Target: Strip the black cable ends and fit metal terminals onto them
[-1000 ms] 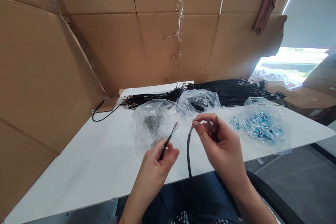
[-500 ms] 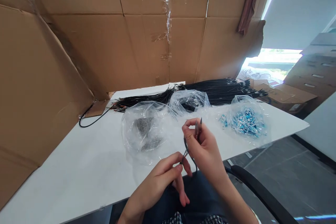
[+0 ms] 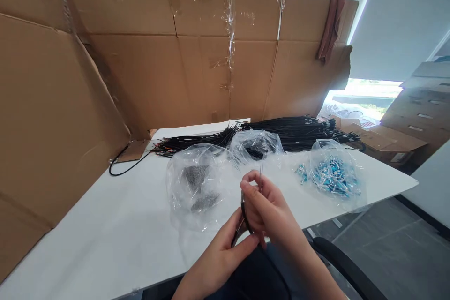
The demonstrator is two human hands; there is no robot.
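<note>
My left hand (image 3: 225,253) pinches the stripped end of a thin black cable (image 3: 243,213) just above the near table edge. My right hand (image 3: 269,208) sits over it, holding the cable's other stretch together with slim metal tweezers (image 3: 260,177) whose tips point up. The two hands touch, and the cable loops down out of sight behind them. Beyond them lies a clear plastic bag (image 3: 197,183) with small grey metal parts.
A white table (image 3: 116,225) is walled by brown cardboard (image 3: 105,84) at back and left. A pile of black cables (image 3: 291,129) lies at the back, with a bag of blue parts (image 3: 332,176) at right. A black chair arm (image 3: 348,267) is at lower right.
My hands have come together from apart. The left hand dropped and tucked under the right, and the cable ends now meet. The view has tilted upward.
</note>
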